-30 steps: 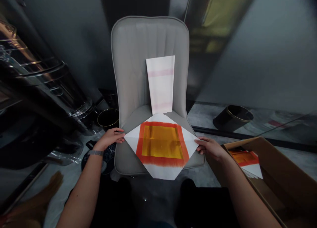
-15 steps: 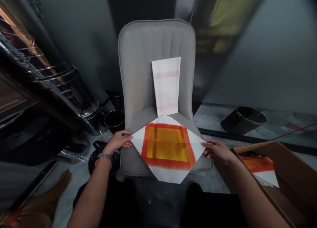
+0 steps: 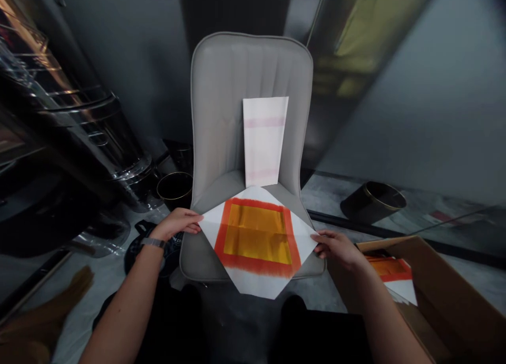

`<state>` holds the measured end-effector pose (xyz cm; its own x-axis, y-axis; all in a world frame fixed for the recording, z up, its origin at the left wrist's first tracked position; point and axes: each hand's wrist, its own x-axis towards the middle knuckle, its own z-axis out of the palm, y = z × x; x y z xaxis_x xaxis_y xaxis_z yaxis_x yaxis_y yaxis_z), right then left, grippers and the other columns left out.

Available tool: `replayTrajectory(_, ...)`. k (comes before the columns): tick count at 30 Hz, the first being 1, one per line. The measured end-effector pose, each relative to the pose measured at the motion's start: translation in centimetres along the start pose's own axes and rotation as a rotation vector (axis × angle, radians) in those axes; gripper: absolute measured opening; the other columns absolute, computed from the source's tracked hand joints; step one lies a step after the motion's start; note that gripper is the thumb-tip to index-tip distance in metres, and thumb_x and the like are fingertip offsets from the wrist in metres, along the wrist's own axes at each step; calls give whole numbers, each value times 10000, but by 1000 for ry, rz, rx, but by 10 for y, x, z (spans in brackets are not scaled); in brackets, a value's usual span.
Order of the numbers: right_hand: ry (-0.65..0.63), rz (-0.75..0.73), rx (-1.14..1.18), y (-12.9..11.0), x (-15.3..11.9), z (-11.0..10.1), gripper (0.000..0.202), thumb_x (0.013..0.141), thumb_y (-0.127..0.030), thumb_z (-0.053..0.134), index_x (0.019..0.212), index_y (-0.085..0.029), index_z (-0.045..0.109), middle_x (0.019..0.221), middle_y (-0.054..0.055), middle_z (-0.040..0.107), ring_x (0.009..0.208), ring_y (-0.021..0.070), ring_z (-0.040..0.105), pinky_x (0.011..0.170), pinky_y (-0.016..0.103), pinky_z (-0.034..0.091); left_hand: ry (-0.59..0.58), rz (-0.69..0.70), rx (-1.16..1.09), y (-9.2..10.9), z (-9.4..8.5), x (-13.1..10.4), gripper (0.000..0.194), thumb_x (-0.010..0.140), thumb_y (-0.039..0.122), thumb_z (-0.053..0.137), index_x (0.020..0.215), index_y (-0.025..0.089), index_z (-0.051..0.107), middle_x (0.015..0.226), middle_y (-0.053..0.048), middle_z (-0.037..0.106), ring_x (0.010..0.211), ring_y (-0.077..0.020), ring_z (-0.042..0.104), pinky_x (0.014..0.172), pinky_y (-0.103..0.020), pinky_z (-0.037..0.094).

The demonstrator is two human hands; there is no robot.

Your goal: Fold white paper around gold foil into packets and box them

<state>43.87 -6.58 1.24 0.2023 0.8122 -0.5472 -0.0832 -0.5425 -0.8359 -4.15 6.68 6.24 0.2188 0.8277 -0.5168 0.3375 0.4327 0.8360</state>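
Note:
A white sheet of paper (image 3: 259, 286) with a gold rectangle framed in orange-red is spread between my hands above the seat of the grey chair (image 3: 253, 58). Its corners are folded or cut, and a crease runs across the middle. My left hand (image 3: 178, 224) pinches the left corner. On the other side, the right corner is pinched between thumb and fingers of my right hand (image 3: 336, 246). Behind the sheet, a folded white paper (image 3: 264, 147) with two faint pink bands leans upright against the chair's backrest.
A cardboard box (image 3: 443, 279) at the right holds several similar gold-and-orange papers (image 3: 391, 269). A black bin with a gold rim (image 3: 174, 187) stands left of the chair, and a similar bin (image 3: 371, 200) shows at the right. Shiny metal cylinders (image 3: 103, 126) are at the far left.
The whole view has shifted slightly, so my hands, the sheet and the box appear further left. Both hands still hold the sheet's corners, and it stays spread out.

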Motion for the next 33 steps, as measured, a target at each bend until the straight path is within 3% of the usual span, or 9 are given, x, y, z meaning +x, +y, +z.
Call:
replayTrajectory(3,11,-42,-108,2,3,-4,180,717,-278,811,786,-169,685,562,1,615,473,131,555,398,219,433,25,14,72,-2,-5,3,457,624,486,902,845,116,751,738,-92,738,698,-207,718,677,-309,596)
replayTrajectory(6,85,-92,-338,1,9,-7,172,707,-328,784,727,-186,689,502,-35,548,424,124,475,376,228,333,170,63,282,-1,-1,5,404,717,497,813,853,126,730,813,-118,732,772,-269,724,695,-366,587)
replayTrajectory(10,214,-185,-589,-11,18,2,119,678,-289,775,732,-196,724,593,-9,638,534,149,561,479,244,381,495,395,672,6,34,4,429,841,424,701,1198,186,699,1288,-159,654,1247,-373,595,1048,-491,474)
replayTrajectory(13,185,-203,-609,-20,22,14,115,699,-301,769,727,-203,715,620,-6,645,554,149,564,496,246,385,395,533,902,6,65,6,563,934,477,598,1448,254,547,1571,-148,446,1462,-385,387,1186,-546,307)
replayTrajectory(19,140,-229,-608,-23,20,23,138,706,-260,760,658,-207,642,589,-15,625,533,132,543,494,240,379,351,369,1043,-8,78,16,724,972,619,492,1573,225,401,1667,-201,270,1540,-492,142,1190,-685,159)
replayTrajectory(23,97,-252,-521,-21,15,19,189,699,-291,768,665,-207,603,580,-30,613,510,120,543,487,234,391,413,514,1168,-14,87,10,738,992,630,456,1591,206,377,1690,-179,215,1551,-477,103,1213,-684,97)
replayTrajectory(26,57,-201,-399,-23,11,17,254,682,-361,782,694,-213,576,557,-41,583,459,120,520,426,232,361,359,639,1232,-21,107,0,762,984,663,457,1606,237,345,1706,-138,183,1564,-439,89,1233,-661,101)
replayTrajectory(29,56,-166,-246,-28,6,14,297,636,-388,802,741,-213,586,552,-36,583,458,133,523,410,238,375,286,657,1238,-26,123,-8,778,973,683,468,1608,253,341,1693,-141,233,1563,-429,123,1229,-676,114)
replayTrajectory(33,164,-278,-13,-34,1,12,367,585,-354,814,870,-194,647,580,-34,591,481,130,517,450,258,424,314,678,1217,-28,131,-15,784,948,692,512,1584,248,395,1688,-142,245,1563,-436,114,1232,-679,79)
